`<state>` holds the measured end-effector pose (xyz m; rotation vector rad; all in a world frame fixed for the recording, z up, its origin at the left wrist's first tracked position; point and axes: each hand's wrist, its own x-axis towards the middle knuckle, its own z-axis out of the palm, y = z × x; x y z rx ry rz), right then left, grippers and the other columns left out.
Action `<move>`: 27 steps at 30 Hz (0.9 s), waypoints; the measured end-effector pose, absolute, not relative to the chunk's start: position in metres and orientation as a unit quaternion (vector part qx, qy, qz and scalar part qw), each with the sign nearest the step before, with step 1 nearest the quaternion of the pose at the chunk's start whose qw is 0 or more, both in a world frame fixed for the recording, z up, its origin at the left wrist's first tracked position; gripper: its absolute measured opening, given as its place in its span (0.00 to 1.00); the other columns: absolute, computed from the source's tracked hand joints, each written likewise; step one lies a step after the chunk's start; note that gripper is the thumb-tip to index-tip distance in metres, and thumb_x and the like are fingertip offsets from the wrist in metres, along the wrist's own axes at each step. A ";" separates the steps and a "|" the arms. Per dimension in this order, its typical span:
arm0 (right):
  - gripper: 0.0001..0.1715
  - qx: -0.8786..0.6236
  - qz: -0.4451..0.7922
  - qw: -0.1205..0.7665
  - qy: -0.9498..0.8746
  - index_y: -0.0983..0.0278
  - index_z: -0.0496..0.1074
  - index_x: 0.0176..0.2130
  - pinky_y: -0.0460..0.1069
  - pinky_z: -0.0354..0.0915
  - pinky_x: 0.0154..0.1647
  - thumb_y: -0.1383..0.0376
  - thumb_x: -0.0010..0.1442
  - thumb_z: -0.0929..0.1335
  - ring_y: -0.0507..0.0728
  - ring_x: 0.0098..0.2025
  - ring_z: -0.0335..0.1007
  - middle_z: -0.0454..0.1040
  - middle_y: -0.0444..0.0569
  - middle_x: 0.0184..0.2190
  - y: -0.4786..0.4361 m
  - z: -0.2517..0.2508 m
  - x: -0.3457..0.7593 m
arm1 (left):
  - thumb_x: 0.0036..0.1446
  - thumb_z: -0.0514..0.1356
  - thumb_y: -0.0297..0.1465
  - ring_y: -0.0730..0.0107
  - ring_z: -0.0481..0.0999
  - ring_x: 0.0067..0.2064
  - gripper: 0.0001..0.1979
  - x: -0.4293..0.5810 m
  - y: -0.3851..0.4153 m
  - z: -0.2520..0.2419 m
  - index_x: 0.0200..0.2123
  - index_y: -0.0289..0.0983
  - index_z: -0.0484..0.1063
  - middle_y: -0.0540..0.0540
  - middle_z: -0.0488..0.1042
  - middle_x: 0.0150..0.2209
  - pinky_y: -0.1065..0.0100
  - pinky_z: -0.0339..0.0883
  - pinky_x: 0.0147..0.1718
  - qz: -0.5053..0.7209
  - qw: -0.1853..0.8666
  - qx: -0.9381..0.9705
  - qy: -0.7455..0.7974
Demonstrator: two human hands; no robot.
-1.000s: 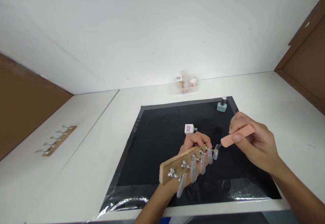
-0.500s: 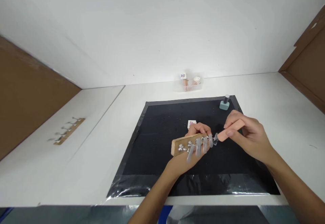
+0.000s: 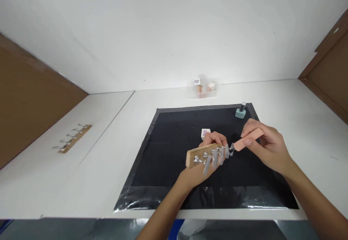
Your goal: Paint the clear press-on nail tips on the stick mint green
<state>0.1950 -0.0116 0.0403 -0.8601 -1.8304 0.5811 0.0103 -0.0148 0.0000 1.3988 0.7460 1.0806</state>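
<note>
My left hand (image 3: 202,167) grips a wooden nail-tip holder (image 3: 199,155) that carries several clear false nails on metal stands. It is held tilted above the black mat (image 3: 168,149). My right hand (image 3: 265,144) pinches a peach-handled polish brush (image 3: 246,140). The brush tip touches the rightmost nail at the holder's end. A small white cube-shaped bottle (image 3: 205,133) lies on the mat just behind my left fingers.
A teal polish bottle without its cap (image 3: 240,111) stands at the mat's far right corner. A clear tray with peach-capped bottles (image 3: 202,87) sits by the back wall. A second nail holder (image 3: 71,142) lies on the white table to the left. Brown boards flank both sides.
Both hands and the holder moved away from the camera, lower toward the mat. The holder now appears shorter and more level, with the brush still at the end nail.
</note>
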 end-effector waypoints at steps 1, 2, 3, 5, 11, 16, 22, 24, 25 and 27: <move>0.10 -0.357 0.238 0.491 -0.758 0.61 0.68 0.28 0.48 0.58 0.26 0.67 0.61 0.67 0.52 0.26 0.64 0.69 0.43 0.24 -0.012 0.040 0.195 | 0.50 0.58 0.24 0.72 0.69 0.32 0.09 0.010 -0.015 0.000 0.32 0.41 0.59 0.50 0.68 0.34 0.66 0.66 0.33 0.458 0.568 0.604 0.321; 0.10 -0.362 0.232 0.490 -0.758 0.61 0.68 0.27 0.48 0.58 0.26 0.67 0.61 0.67 0.52 0.26 0.64 0.69 0.43 0.23 -0.012 0.040 0.195 | 0.51 0.58 0.25 0.72 0.69 0.32 0.09 0.010 -0.015 0.000 0.32 0.41 0.59 0.50 0.68 0.35 0.66 0.66 0.33 0.455 0.562 0.610 0.323; 0.10 -0.367 0.227 0.495 -0.754 0.61 0.68 0.27 0.48 0.58 0.26 0.67 0.61 0.67 0.52 0.26 0.64 0.69 0.43 0.24 -0.012 0.041 0.195 | 0.52 0.58 0.25 0.72 0.69 0.32 0.08 0.009 -0.016 -0.001 0.33 0.41 0.60 0.50 0.69 0.35 0.66 0.66 0.33 0.455 0.559 0.613 0.324; 0.10 -0.369 0.235 0.505 -0.744 0.60 0.68 0.28 0.48 0.58 0.26 0.65 0.62 0.66 0.52 0.27 0.64 0.69 0.43 0.24 -0.012 0.041 0.195 | 0.53 0.57 0.26 0.71 0.70 0.32 0.08 0.008 -0.016 -0.003 0.34 0.42 0.60 0.50 0.69 0.35 0.65 0.66 0.34 0.453 0.558 0.617 0.320; 0.12 -0.372 0.243 0.501 -0.743 0.60 0.68 0.27 0.48 0.58 0.25 0.62 0.62 0.66 0.53 0.25 0.63 0.68 0.44 0.23 -0.012 0.041 0.194 | 0.52 0.59 0.26 0.70 0.70 0.33 0.09 0.007 -0.015 -0.008 0.34 0.42 0.61 0.50 0.70 0.35 0.65 0.66 0.34 0.468 0.540 0.624 0.316; 0.10 -0.353 0.259 0.499 -0.748 0.61 0.69 0.28 0.48 0.59 0.25 0.63 0.62 0.67 0.52 0.26 0.63 0.69 0.43 0.24 -0.011 0.041 0.194 | 0.50 0.59 0.23 0.71 0.70 0.33 0.11 0.008 -0.016 -0.006 0.34 0.42 0.61 0.51 0.70 0.35 0.66 0.65 0.35 0.465 0.545 0.621 0.317; 0.10 -0.362 0.257 0.534 -0.720 0.61 0.68 0.28 0.47 0.61 0.25 0.64 0.63 0.66 0.52 0.26 0.65 0.70 0.43 0.24 -0.014 0.042 0.193 | 0.52 0.56 0.19 0.74 0.69 0.32 0.13 0.010 -0.020 0.004 0.33 0.42 0.59 0.52 0.68 0.35 0.68 0.65 0.32 0.467 0.575 0.588 0.323; 0.09 -0.343 0.285 0.531 -0.720 0.60 0.69 0.31 0.47 0.61 0.24 0.61 0.63 0.66 0.52 0.26 0.65 0.69 0.43 0.24 -0.015 0.041 0.192 | 0.53 0.55 0.19 0.75 0.69 0.31 0.12 0.009 -0.020 0.007 0.33 0.41 0.58 0.52 0.67 0.34 0.69 0.65 0.31 0.461 0.575 0.586 0.337; 0.09 -0.339 0.291 0.531 -0.721 0.61 0.69 0.31 0.47 0.61 0.24 0.60 0.63 0.66 0.52 0.26 0.65 0.69 0.43 0.24 -0.015 0.041 0.191 | 0.54 0.55 0.19 0.75 0.68 0.30 0.11 0.009 -0.020 0.008 0.32 0.41 0.58 0.52 0.67 0.34 0.69 0.64 0.31 0.459 0.573 0.585 0.344; 0.09 -0.349 0.282 0.535 -0.716 0.61 0.69 0.31 0.47 0.62 0.25 0.60 0.63 0.66 0.51 0.26 0.66 0.70 0.43 0.25 -0.016 0.041 0.190 | 0.53 0.56 0.20 0.78 0.67 0.28 0.11 0.009 -0.019 0.011 0.31 0.40 0.57 0.52 0.67 0.34 0.70 0.63 0.29 0.459 0.574 0.579 0.353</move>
